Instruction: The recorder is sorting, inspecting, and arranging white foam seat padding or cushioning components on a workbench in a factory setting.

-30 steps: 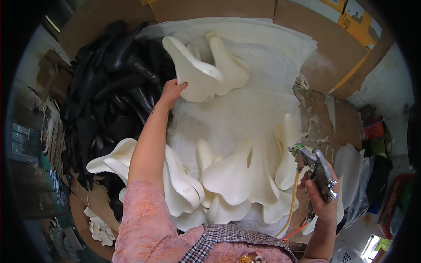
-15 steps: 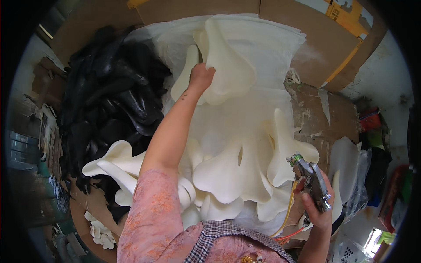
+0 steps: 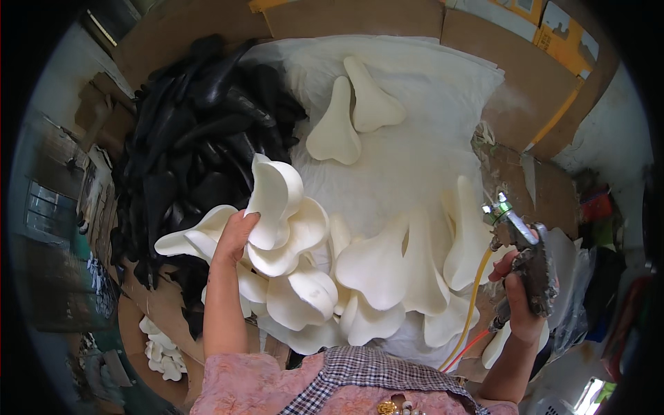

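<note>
My left hand [image 3: 238,235] grips the edge of a cream foam bicycle-saddle pad [image 3: 272,200], tilted up over a heap of similar pads [image 3: 373,270] along the near side. My right hand [image 3: 522,297] is wrapped round a metal spray gun [image 3: 532,266]; its nozzle end points up and away from me. A yellow hose [image 3: 477,294] and a red hose [image 3: 467,349] run from below the gun toward my body. Two more cream pads, one on the left [image 3: 337,124] and one on the right [image 3: 372,97], lie apart from the heap on a whitish sheet [image 3: 415,166].
A tall pile of black saddle-shaped pieces [image 3: 200,131] stands left of the sheet. Cardboard walls [image 3: 373,17] border the far side. Small white pieces [image 3: 162,353] lie in a container at lower left. Plastic bags [image 3: 577,283] and dark items crowd the right edge.
My left hand has let go of the pads at the sheet's far end, come back toward me and taken hold of one from the near heap. The spray gun has turned more upright.
</note>
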The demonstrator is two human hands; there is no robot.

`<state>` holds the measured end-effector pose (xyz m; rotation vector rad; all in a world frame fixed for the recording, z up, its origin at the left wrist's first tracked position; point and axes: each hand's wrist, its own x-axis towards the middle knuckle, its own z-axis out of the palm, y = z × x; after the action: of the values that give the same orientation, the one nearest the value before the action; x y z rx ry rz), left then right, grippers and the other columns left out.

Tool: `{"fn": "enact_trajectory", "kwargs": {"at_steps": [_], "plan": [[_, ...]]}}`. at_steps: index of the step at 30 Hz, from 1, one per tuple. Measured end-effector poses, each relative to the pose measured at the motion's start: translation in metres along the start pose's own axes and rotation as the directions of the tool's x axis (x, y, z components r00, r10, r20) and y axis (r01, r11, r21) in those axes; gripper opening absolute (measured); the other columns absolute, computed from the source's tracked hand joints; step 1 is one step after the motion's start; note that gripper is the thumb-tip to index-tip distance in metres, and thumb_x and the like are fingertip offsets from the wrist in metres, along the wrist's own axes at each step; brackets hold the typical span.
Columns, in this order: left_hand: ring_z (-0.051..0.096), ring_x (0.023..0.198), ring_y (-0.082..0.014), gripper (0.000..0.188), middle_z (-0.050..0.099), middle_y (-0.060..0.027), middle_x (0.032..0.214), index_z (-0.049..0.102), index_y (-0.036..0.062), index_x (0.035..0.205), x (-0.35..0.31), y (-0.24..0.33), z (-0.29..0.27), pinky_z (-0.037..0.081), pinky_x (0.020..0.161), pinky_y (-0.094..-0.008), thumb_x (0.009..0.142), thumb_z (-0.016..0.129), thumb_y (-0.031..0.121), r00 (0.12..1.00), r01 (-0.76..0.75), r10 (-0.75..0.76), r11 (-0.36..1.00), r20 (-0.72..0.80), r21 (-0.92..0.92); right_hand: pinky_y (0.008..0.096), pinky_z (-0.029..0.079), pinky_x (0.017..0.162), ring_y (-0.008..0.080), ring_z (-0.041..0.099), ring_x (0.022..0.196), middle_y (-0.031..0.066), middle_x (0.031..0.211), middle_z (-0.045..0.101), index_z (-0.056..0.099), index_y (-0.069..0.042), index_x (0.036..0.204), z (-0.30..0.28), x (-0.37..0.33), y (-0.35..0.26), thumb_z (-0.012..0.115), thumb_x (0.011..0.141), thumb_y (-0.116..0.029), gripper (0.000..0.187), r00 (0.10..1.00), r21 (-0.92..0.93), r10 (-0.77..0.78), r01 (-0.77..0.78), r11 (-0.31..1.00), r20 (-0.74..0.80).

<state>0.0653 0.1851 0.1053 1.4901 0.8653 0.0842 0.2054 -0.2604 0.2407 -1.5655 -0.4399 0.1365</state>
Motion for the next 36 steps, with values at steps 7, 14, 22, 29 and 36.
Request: {"fn": "enact_trajectory", "kwargs": {"at_steps": [7, 14, 22, 29, 36], "plan": [[0.061, 0.090, -0.0142, 0.031, 0.063, -0.0083, 0.104, 0.055, -0.0011, 0.116, -0.013, 0.020, -0.016, 0.048, 0.081, -0.0271, 0.088, 0.056, 0.012, 0.949, -0.289, 0.242, 0.922, -0.200, -0.256, 0.0253, 0.048, 0.077, 0.0104, 0.059, 0.084, 0.0056, 0.094, 0.063, 0.047, -0.001, 0.129, 0.023, -0.012, 0.008, 0.069, 0.078, -0.006, 0.055, 0.911, -0.166, 0.268, -0.225, 0.960, 0.312], [0.056, 0.105, -0.0225, 0.060, 0.054, -0.0165, 0.121, 0.032, -0.0015, 0.136, 0.011, 0.049, -0.021, 0.045, 0.091, -0.0319, 0.083, 0.057, 0.005, 0.857, -0.457, 0.396, 0.880, -0.330, -0.132, 0.0296, 0.049, 0.068, 0.0153, 0.058, 0.073, 0.0081, 0.088, 0.059, 0.043, 0.002, 0.131, 0.045, 0.011, -0.011, 0.066, 0.084, -0.014, 0.055, 0.996, -0.060, 0.065, -0.061, 0.996, 0.060], [0.053, 0.109, -0.0224, 0.062, 0.051, -0.0167, 0.124, 0.034, -0.0054, 0.135, 0.122, 0.093, 0.039, 0.042, 0.094, -0.0307, 0.078, 0.054, 0.011, 0.882, -0.471, 0.460, 0.861, -0.098, -0.192, 0.0245, 0.047, 0.075, 0.0101, 0.058, 0.078, 0.0052, 0.092, 0.063, 0.047, 0.000, 0.129, 0.022, 0.008, 0.008, 0.070, 0.079, -0.007, 0.055, 0.920, -0.329, 0.287, -0.193, 0.924, 0.267], [0.058, 0.093, -0.0215, 0.049, 0.058, -0.0118, 0.107, 0.054, -0.0040, 0.117, 0.256, 0.074, 0.090, 0.047, 0.083, -0.0298, 0.070, 0.058, 0.012, 0.939, -0.284, 0.311, 0.942, 0.149, -0.179, 0.0277, 0.050, 0.073, 0.0141, 0.060, 0.079, 0.0096, 0.091, 0.061, 0.041, 0.004, 0.132, -0.002, 0.012, 0.010, 0.066, 0.082, -0.010, 0.057, 0.979, -0.185, 0.184, -0.165, 0.969, 0.091], [0.053, 0.107, -0.0241, 0.066, 0.057, -0.0072, 0.117, 0.049, 0.0101, 0.128, 0.305, 0.048, 0.108, 0.041, 0.090, -0.0377, 0.065, 0.069, 0.023, 0.980, -0.160, 0.163, 0.987, 0.114, -0.036, 0.0344, 0.051, 0.074, 0.0179, 0.058, 0.081, 0.0094, 0.093, 0.060, 0.040, 0.003, 0.133, -0.035, 0.005, 0.002, 0.069, 0.078, -0.021, 0.066, 0.980, -0.090, 0.090, -0.107, 0.990, -0.178]]}}
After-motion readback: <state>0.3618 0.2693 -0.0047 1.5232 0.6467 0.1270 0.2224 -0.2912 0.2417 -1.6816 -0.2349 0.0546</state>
